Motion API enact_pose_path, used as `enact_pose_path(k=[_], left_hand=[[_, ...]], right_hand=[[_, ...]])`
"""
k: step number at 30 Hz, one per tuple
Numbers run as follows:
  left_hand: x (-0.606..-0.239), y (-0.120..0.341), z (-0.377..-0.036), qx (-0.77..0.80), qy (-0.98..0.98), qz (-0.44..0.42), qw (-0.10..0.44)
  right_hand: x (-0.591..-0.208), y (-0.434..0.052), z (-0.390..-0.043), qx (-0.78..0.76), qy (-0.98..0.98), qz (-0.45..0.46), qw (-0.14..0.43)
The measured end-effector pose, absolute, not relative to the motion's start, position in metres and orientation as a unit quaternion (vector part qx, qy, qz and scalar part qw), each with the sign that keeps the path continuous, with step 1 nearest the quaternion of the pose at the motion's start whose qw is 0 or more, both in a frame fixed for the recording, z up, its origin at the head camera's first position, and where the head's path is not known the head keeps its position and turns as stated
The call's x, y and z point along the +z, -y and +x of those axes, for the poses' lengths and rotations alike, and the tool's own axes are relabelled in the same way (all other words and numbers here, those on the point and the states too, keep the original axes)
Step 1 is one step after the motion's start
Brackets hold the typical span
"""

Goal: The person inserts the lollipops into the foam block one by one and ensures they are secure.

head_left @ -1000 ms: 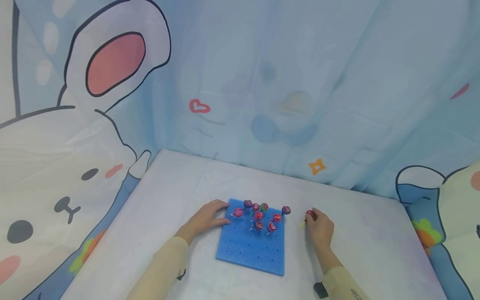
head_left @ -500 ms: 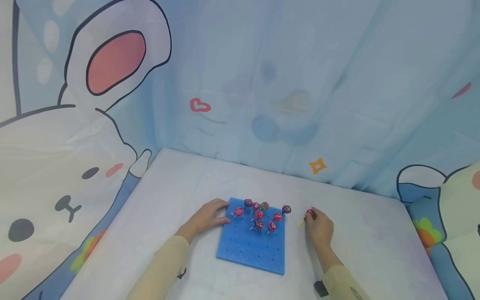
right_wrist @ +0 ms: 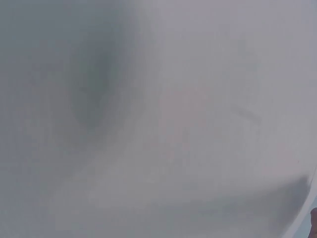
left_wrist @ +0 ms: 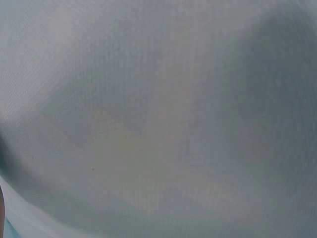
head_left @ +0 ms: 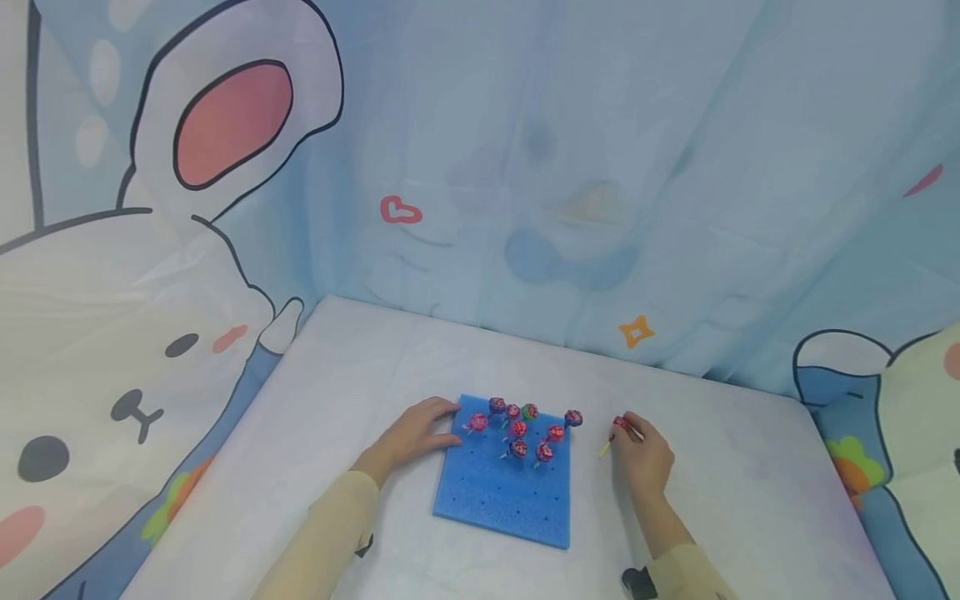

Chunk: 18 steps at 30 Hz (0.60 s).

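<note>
A flat blue foam board lies on the table, dotted with small holes. Several lollipops with red, purple and green wrappers stand in its far half, one of them a red-wrapped lollipop. The spread fingers and thumb of my left hand touch the board's left edge. To the right of the board, my right hand pinches another red lollipop low over the table, its yellow stick slanting down to the left. Both wrist views show mostly blurred pale cloth; the held lollipop is out of sight there.
A white cloth covers the table. Behind it hangs a blue curtain printed with cartoon animals, and similar printed cloth closes in both sides.
My right hand has shifted slightly to the right, its fingers changing position around the lollipop, which stays nearly in place. The left hand and the board look the same.
</note>
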<state>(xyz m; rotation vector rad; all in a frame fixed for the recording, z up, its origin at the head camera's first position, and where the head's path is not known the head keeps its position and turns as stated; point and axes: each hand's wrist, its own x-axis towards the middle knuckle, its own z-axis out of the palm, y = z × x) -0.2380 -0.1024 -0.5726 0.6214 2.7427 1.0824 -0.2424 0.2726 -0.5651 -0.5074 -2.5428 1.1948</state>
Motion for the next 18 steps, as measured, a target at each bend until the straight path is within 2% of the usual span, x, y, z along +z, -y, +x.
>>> enact_pose_path(k=[18], left_hand=[[-0.572, 0.103, -0.237, 0.358, -0.91, 0.198, 0.07]], right_hand=[[-0.549, -0.255, -0.212, 0.462, 0.866, -0.16, 0.107]])
